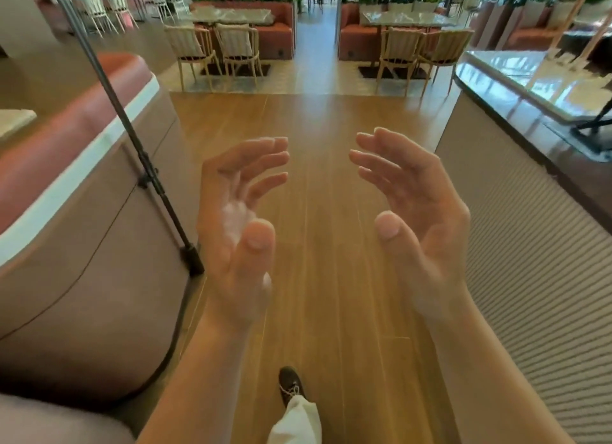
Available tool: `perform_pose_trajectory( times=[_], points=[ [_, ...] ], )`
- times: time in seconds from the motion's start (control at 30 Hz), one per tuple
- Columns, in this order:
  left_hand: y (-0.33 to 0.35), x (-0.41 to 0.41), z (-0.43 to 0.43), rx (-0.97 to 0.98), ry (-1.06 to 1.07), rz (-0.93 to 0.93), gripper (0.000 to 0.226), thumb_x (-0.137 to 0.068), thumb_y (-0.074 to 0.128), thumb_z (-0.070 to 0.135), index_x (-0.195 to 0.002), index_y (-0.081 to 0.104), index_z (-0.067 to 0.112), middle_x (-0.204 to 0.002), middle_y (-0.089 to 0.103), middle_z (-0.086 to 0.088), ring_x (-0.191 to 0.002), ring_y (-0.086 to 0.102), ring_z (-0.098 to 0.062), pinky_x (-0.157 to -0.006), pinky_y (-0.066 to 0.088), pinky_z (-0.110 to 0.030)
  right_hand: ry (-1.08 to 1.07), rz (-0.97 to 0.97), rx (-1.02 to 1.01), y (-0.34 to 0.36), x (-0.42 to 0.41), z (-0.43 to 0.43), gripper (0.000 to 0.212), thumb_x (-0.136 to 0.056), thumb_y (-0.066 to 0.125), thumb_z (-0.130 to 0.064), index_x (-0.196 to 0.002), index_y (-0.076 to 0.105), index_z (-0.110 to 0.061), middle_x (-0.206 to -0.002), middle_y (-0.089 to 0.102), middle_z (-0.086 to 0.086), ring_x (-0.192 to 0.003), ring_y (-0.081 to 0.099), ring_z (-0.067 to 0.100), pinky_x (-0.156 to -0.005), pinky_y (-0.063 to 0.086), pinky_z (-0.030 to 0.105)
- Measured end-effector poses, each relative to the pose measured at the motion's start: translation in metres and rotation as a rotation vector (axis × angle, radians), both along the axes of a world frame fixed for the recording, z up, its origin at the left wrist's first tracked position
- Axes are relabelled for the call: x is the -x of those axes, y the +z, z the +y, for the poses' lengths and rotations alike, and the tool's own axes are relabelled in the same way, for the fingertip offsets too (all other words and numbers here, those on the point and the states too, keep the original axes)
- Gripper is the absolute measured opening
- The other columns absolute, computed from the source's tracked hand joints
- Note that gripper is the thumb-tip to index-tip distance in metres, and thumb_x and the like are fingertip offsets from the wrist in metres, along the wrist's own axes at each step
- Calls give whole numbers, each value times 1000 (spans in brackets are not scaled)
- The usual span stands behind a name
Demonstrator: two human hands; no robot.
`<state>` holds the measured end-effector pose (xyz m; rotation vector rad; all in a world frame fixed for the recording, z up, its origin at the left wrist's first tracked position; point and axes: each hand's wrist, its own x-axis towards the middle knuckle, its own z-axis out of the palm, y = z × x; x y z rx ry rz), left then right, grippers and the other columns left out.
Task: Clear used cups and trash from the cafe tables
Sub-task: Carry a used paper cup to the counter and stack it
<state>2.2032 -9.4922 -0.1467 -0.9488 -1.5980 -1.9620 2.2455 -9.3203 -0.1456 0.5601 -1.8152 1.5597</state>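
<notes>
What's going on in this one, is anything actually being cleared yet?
Nothing is being handled at this moment. A person appears mid-stride on the brown wooden plank floor, one brown laced shoe forward. The left hand and right hand are raised, open, palms facing each other, and empty. A whitish patch shows on the left palm; what it is cannot be told. Two pale stone-topped tables with wicker chairs stand ahead, with no cups or trash visible on them from here.
</notes>
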Motion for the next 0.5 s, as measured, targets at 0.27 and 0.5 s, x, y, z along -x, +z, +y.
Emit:
perform_pose_trajectory(
  times=[0.27, 0.5],
  points=[
    [28, 201, 11, 9, 70, 26, 71, -91, 51, 76, -131, 46, 17, -134, 55, -10, -124, 57, -31, -101, 47, -39, 65, 53, -68, 36, 211, 28, 86, -94, 63, -59, -146, 41, 7, -142, 57, 20, -129, 61, 34, -108, 50, 49],
    [32, 330, 73, 91, -15, 39, 72, -92, 51, 75, -133, 45, 16, -135, 55, -10, -125, 59, -31, -101, 49, -39, 12, 55, -39, 33, 329, 83, 88, -95, 62, -60, -147, 40, 7, -142, 57, 20, -130, 61, 33, -108, 50, 48]
  ],
)
